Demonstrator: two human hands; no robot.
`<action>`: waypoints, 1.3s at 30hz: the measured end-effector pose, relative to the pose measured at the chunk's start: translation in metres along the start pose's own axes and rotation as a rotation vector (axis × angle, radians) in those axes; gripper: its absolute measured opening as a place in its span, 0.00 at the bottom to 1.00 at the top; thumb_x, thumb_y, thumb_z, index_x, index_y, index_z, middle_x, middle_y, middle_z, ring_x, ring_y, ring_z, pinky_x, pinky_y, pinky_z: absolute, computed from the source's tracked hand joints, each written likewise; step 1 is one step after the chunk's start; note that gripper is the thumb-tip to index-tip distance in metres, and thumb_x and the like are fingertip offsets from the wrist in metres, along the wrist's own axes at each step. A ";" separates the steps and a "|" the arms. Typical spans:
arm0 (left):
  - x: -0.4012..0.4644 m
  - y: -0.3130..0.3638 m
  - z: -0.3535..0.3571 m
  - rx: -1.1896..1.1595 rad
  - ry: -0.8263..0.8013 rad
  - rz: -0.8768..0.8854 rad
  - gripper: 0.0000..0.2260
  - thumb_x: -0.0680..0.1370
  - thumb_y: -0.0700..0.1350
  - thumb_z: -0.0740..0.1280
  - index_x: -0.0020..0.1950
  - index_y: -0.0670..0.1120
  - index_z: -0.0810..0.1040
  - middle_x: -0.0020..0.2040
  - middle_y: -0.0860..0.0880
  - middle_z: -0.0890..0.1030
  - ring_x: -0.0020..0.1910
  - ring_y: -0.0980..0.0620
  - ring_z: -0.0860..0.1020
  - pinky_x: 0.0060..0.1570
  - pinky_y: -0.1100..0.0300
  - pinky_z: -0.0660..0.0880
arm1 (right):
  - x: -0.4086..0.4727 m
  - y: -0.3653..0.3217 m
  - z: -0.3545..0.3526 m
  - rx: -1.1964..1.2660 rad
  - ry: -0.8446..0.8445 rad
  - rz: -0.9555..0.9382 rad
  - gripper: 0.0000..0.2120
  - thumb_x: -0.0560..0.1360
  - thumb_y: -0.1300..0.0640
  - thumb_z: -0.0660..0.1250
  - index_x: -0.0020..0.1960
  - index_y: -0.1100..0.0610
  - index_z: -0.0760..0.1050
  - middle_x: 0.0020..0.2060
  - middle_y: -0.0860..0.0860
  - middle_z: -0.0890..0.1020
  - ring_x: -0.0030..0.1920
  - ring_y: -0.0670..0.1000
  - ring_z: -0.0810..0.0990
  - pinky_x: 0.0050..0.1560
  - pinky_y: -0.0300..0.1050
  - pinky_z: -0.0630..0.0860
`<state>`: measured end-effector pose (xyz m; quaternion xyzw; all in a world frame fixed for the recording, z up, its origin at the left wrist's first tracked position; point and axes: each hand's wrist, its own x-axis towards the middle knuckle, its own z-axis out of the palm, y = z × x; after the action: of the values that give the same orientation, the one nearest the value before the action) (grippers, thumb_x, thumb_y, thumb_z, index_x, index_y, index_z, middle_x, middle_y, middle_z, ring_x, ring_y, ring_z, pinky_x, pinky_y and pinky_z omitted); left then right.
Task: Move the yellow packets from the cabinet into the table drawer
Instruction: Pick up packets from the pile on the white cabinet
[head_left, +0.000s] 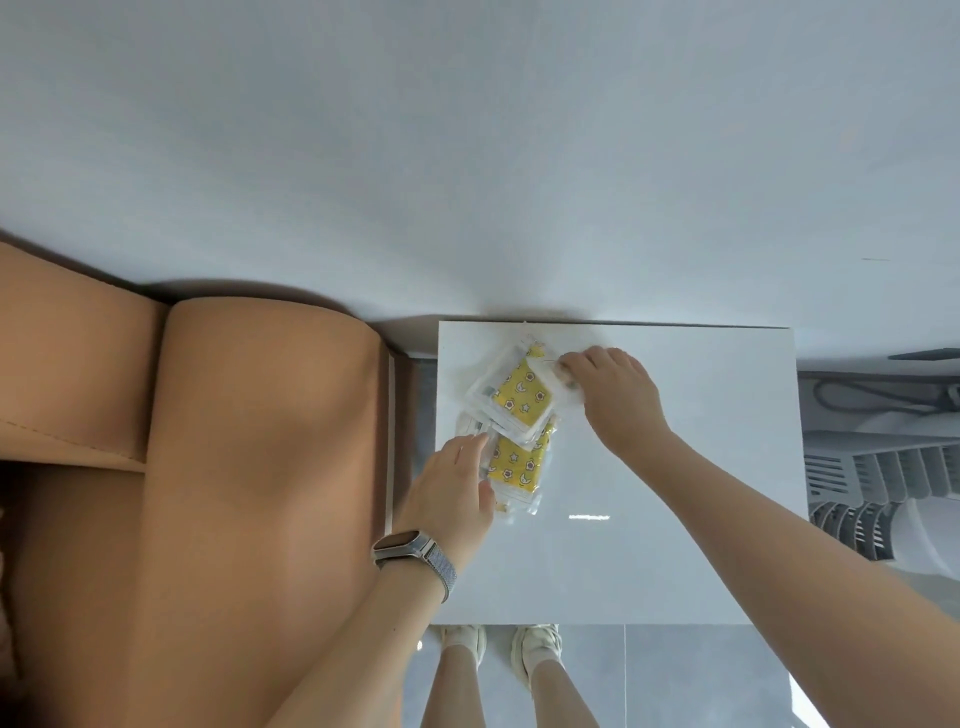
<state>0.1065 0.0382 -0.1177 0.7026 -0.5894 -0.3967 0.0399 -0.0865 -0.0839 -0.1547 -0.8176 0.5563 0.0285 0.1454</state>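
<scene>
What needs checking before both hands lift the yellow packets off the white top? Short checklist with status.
1. Packets gathered in one pile: ok. The yellow packets overlap near the left rear of the white top.
2. Left hand on the pile: ok, fingers lie on the near packet's left edge.
3. Right hand on the pile: ok, fingertips at the far packet's right corner.
4. Firm grip on every packet: cannot tell, fingers partly hidden and wrappers are slippery-looking clear plastic.
5. Packet count: cannot tell, layers overlap.
6. Drawer open and ready: cannot tell, no drawer in view.
</scene>
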 end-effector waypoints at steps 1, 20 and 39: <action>0.002 0.001 0.000 -0.061 0.014 -0.004 0.23 0.80 0.42 0.62 0.76 0.48 0.65 0.71 0.52 0.70 0.70 0.52 0.69 0.66 0.60 0.69 | -0.001 -0.002 -0.007 0.072 0.022 0.069 0.19 0.71 0.71 0.63 0.59 0.58 0.78 0.51 0.54 0.81 0.50 0.60 0.79 0.51 0.50 0.72; 0.004 0.028 -0.017 -1.485 0.022 -0.514 0.14 0.76 0.50 0.69 0.61 0.49 0.80 0.55 0.48 0.85 0.57 0.46 0.82 0.60 0.44 0.77 | 0.027 -0.044 -0.068 0.644 -0.433 0.125 0.28 0.72 0.75 0.59 0.61 0.49 0.76 0.57 0.49 0.74 0.56 0.52 0.73 0.54 0.41 0.72; 0.008 0.030 -0.012 -1.483 0.103 -0.596 0.16 0.77 0.49 0.69 0.65 0.49 0.77 0.56 0.48 0.85 0.55 0.47 0.83 0.59 0.43 0.77 | 0.061 -0.037 -0.026 -0.294 -0.423 -0.386 0.36 0.73 0.57 0.73 0.76 0.46 0.59 0.70 0.49 0.68 0.72 0.56 0.62 0.72 0.50 0.60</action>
<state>0.0900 0.0179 -0.0981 0.6384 0.0431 -0.6463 0.4158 -0.0327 -0.1336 -0.1350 -0.8962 0.3385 0.2498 0.1410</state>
